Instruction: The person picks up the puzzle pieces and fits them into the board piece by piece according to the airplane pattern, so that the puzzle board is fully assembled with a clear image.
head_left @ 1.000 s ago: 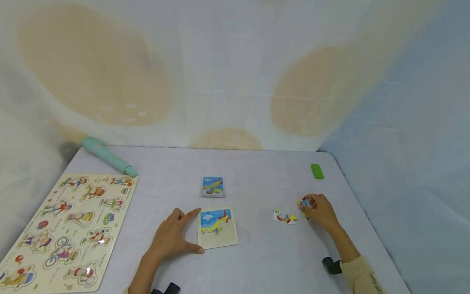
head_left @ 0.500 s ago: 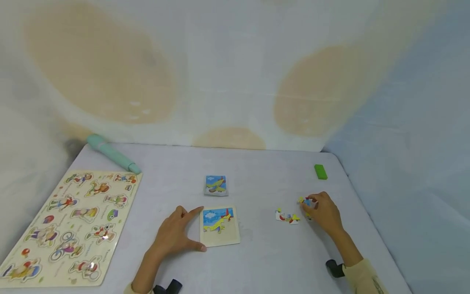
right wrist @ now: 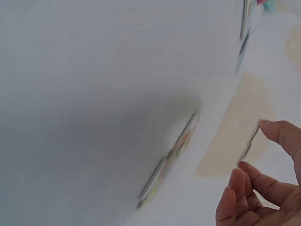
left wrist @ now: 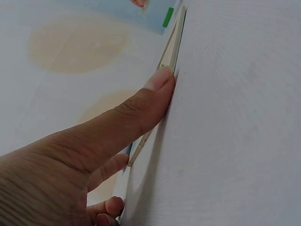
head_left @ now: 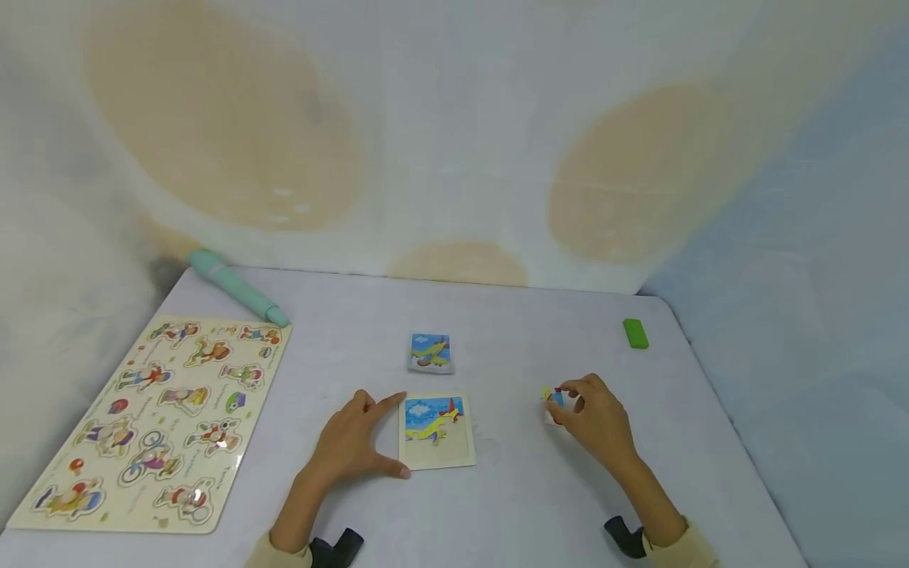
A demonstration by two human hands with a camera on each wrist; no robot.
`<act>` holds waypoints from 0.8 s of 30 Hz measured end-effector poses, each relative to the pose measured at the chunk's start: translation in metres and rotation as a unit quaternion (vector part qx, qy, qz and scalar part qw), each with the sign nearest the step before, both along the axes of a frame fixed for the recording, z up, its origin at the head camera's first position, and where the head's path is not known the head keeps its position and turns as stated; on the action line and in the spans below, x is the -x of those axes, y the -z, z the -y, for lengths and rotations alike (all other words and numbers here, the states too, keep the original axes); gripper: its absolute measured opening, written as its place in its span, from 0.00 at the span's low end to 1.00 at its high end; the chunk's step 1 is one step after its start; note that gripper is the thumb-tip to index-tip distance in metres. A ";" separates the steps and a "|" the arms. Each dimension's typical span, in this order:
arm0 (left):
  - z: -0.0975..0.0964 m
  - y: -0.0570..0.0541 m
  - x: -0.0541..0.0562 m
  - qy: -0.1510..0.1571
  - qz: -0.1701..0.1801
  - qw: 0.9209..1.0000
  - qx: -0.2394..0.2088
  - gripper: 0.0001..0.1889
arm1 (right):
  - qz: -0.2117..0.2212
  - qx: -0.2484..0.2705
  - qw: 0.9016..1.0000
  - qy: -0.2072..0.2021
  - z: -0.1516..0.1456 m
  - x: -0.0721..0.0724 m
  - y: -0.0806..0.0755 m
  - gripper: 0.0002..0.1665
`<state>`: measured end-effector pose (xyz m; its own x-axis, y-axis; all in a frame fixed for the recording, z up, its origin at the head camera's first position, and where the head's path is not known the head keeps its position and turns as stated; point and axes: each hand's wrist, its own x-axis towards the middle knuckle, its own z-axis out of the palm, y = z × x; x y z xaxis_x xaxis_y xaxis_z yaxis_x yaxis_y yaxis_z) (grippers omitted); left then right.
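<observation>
A square wooden puzzle board (head_left: 460,451), partly filled with an airplane picture, lies flat on the table. My left hand (head_left: 353,442) spreads its thumb and index finger to touch the board's two left corners. In the left wrist view the thumb (left wrist: 141,106) presses against the board's edge. My right hand (head_left: 600,422) pinches a small puzzle piece (head_left: 557,398), blue with yellow and red, between thumb and fingertips; in the right wrist view the piece (right wrist: 249,141) shows edge-on, above the table. Loose puzzle pieces (right wrist: 174,155) lie below this hand, mostly hidden by it in the head view.
A small square airplane picture (head_left: 431,353) lies behind the board. On the left is a large puzzle board (head_left: 234,359) of animal figures, with a mint-green tube-shaped object (head_left: 237,288) touching its far corner. A green block (head_left: 635,334) sits at the back right.
My right hand has moved left with the pinched puzzle piece, now over the loose pieces. My left hand keeps its place at the board. The head view has shifted slightly.
</observation>
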<state>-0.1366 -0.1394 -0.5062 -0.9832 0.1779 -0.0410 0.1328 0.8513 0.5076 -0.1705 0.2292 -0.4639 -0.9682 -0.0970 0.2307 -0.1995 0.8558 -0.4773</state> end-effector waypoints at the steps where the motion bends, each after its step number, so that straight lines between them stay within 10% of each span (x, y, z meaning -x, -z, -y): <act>1: 0.000 0.000 0.000 0.000 0.000 1.000 0.000 0.60 | 0.001 0.003 1.000 -0.002 0.006 -0.002 -0.001 0.20; 24: 0.000 0.003 0.001 0.001 -0.008 1.000 0.005 0.60 | 0.047 -0.035 0.997 -0.054 0.116 -0.024 0.007 0.23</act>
